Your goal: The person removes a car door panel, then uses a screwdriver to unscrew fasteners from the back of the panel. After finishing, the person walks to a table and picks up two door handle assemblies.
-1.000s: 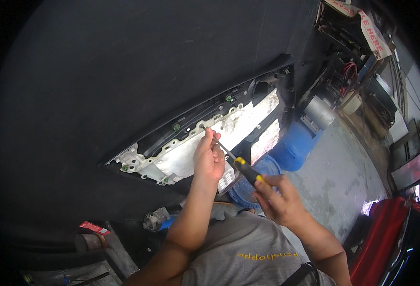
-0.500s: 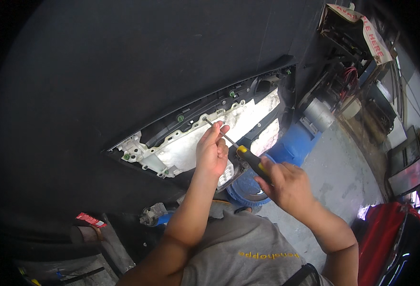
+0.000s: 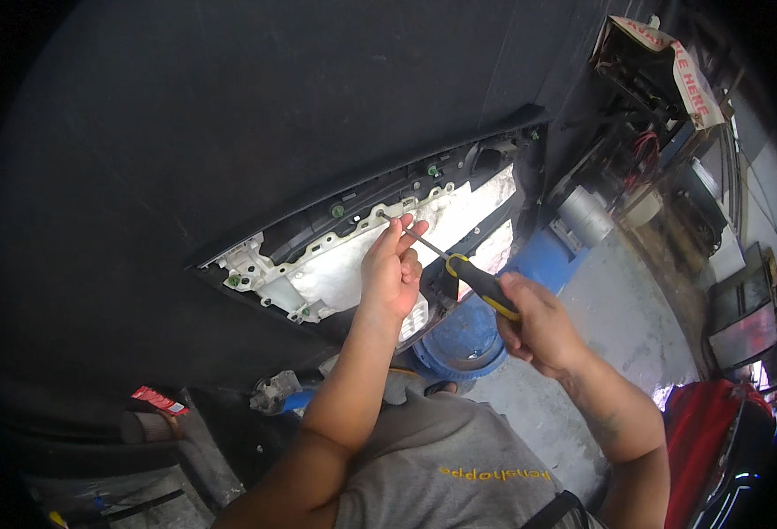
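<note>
A door trim panel, dark with its inner side showing, lies on a black padded surface. It carries a white sheet, a pale bracket strip along the sheet's upper edge, and several green clips. My right hand is closed around the rear of a black and yellow screwdriver. My left hand pinches the thin shaft near its far end. The tip meets a hole or screw on the pale strip; the fastener itself is too small to make out.
Below the panel's right part stand a blue round container and a blue tank with a grey motor. A red body part is at lower right. A power tool and a red packet lie at lower left.
My right hand has shifted slightly right and turned its grip, baring more of the screwdriver's handle. The left hand stays at the shaft, and the tip remains at the same spot.
</note>
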Demonstrator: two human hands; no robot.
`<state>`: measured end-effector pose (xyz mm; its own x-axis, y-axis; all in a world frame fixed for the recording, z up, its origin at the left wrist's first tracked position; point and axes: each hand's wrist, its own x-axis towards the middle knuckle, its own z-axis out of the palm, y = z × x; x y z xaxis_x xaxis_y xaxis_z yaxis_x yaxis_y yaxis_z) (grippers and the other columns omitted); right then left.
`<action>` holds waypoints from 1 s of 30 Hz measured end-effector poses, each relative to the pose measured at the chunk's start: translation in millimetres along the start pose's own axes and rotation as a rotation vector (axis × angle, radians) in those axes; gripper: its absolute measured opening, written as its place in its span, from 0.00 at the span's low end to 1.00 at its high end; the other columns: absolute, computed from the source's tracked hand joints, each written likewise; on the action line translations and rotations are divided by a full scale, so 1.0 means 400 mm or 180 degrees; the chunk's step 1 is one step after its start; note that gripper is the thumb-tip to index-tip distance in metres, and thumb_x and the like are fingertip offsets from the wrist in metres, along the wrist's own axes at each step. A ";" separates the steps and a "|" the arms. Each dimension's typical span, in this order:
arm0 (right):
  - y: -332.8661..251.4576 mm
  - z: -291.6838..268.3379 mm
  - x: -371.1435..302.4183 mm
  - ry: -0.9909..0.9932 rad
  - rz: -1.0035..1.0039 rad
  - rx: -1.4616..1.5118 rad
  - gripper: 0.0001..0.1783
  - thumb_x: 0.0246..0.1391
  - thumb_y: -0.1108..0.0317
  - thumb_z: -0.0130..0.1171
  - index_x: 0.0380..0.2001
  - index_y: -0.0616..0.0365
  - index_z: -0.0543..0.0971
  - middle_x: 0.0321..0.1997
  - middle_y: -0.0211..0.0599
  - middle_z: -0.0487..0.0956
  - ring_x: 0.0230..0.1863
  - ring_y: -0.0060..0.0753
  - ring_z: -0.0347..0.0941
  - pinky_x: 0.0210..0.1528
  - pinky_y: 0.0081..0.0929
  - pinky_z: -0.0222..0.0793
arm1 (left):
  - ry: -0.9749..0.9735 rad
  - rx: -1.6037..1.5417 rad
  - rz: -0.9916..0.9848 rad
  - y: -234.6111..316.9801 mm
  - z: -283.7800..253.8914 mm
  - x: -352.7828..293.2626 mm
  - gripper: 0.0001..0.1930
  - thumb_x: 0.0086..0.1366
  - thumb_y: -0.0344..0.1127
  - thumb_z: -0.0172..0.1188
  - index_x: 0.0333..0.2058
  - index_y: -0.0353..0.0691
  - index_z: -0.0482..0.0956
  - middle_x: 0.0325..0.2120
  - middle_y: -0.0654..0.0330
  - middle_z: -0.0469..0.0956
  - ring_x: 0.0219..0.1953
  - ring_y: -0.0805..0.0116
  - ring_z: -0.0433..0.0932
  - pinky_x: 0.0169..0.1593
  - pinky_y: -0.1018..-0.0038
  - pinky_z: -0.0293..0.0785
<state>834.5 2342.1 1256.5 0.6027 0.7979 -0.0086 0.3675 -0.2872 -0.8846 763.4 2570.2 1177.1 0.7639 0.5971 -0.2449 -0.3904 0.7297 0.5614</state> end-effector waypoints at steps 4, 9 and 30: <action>-0.014 0.040 -0.007 0.0540 -0.0344 0.0269 0.18 0.67 0.51 0.56 0.48 0.53 0.72 0.13 0.38 0.65 0.10 0.31 0.57 0.18 0.32 0.59 | -0.0081 -0.0138 -0.0110 -0.001 -0.009 0.020 0.13 0.74 0.42 0.57 0.49 0.40 0.74 0.45 0.57 0.80 0.15 0.85 0.58 0.18 0.85 0.56; -0.001 0.001 0.007 0.0594 -0.2338 -0.3109 0.23 0.65 0.52 0.59 0.52 0.58 0.71 0.18 0.40 0.72 0.17 0.34 0.69 0.23 0.35 0.66 | 0.0044 -0.0120 -0.0029 0.005 -0.008 0.013 0.13 0.73 0.42 0.58 0.49 0.41 0.74 0.45 0.57 0.81 0.15 0.85 0.58 0.18 0.85 0.56; 0.004 0.034 -0.004 0.0317 -0.0827 -0.1121 0.21 0.67 0.52 0.55 0.56 0.52 0.71 0.17 0.33 0.68 0.15 0.35 0.64 0.22 0.33 0.65 | 0.0036 -0.0150 -0.0003 0.000 -0.022 0.030 0.14 0.73 0.42 0.58 0.50 0.40 0.74 0.47 0.55 0.79 0.15 0.85 0.57 0.18 0.86 0.55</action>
<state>824.4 2347.6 1248.6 0.5175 0.8174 0.2531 0.7240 -0.2606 -0.6387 768.2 2580.5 1167.3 0.7586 0.5998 -0.2545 -0.4136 0.7451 0.5233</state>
